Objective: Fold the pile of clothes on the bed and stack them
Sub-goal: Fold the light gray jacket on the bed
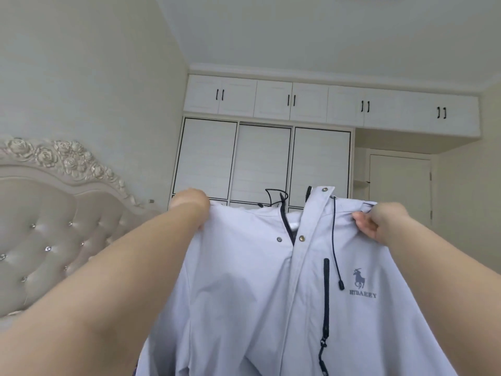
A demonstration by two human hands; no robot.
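So the pale lavender-grey jacket (260,289) is up in the air, held out in front of the camera by its shoulders, front side facing us, hanging down past the bottom edge of the view. It's got a dark front zipper open at the collar, metal snap buttons along the placket, a dark vertical chest pocket zipper (326,297), a dark drawcord (336,253) dangling from the hood area, and a horse-rider logo (359,279) with some lettering under it that's too blurry to read properly. The left hand (191,204) grips one shoulder, fingers curled over the fabric edge and clamped on it. The right hand (379,222) pinches the other shoulder, thumb on the front side, fingers bunched into the cloth behind. Both forearms stretch out from the bottom corners. Off to the left there's a tufted headboard (51,234) with carved roses along the top and little shiny studs. Behind the jacket is a white wardrobe (260,161) with three sliding panels, a row of overhead cabinets (325,104) with dark handles above it, and a plain door (400,185) at the right.
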